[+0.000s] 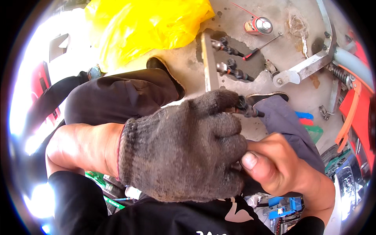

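Metal bar [210,64] with dark nozzles along its right side runs away from the person, above the floor between the two legs; its near end goes out of sight beneath the left hand [184,149]. That hand wears a dark, soiled knit glove and is closed on the bar's near part, fingers bent and pointing right. Two nozzles stand out toward the right at the far part of the bar, and a nearer nozzle [250,108] sticks out just beyond the gloved fingers.

From the right, the bare right hand [276,164] meets the glove's fingertips. Its grip is narrow, thumb laid close to the bent forefinger; whether anything is pinched there cannot be told, since the glove hides the spot.

On the concrete floor, far and left, spreads a yellow plastic sheet [145,33]. Far and right of the bar stands a spray can [259,26] with a thin red straw, and nearer than it lies a slim tool [252,53] with a red handle, partly over a damp patch [255,64]. Farther right are a metal arm [301,70], a coil spring [337,73] and an orange lever [353,107]. A ring clamp [324,112] lies on the floor left of the lever.
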Demonstrator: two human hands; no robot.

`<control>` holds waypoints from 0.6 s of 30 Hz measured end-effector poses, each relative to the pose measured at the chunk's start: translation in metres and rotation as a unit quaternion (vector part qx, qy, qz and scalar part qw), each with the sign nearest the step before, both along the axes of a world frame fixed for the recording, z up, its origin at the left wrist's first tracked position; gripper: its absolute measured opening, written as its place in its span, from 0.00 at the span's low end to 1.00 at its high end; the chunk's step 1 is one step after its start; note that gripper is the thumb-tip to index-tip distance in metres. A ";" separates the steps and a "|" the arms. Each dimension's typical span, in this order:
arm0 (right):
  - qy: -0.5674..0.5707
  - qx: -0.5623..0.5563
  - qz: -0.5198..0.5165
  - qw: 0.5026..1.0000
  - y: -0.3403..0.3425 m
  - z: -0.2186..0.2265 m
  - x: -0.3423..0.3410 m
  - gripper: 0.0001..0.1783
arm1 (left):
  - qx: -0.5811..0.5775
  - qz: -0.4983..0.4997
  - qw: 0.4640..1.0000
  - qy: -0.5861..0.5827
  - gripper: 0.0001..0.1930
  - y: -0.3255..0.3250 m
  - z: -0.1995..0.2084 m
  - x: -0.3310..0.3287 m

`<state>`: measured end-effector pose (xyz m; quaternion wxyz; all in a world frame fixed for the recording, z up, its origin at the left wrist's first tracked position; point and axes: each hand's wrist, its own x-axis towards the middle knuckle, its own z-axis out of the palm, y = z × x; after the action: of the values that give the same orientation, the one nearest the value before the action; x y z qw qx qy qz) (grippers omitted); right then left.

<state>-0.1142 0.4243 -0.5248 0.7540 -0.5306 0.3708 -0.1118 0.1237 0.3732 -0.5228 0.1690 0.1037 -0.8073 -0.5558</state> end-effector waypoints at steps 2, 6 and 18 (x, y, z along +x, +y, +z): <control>0.049 -0.160 0.018 0.986 -0.003 0.000 0.003 0.18 | 0.024 0.001 1.000 0.001 0.11 0.001 -0.002 0.000; 0.059 -0.162 0.006 0.985 -0.003 0.003 0.003 0.19 | 0.063 -0.002 0.998 0.004 0.10 -0.003 -0.002 -0.001; -0.038 0.077 0.003 0.996 -0.008 -0.003 0.002 0.25 | -0.042 -0.025 0.999 0.006 0.07 -0.004 -0.011 -0.001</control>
<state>-0.1121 0.4161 -0.5280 0.8066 -0.4673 0.3478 -0.1003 0.1229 0.3693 -0.5336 0.1643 0.0733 -0.8313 -0.5260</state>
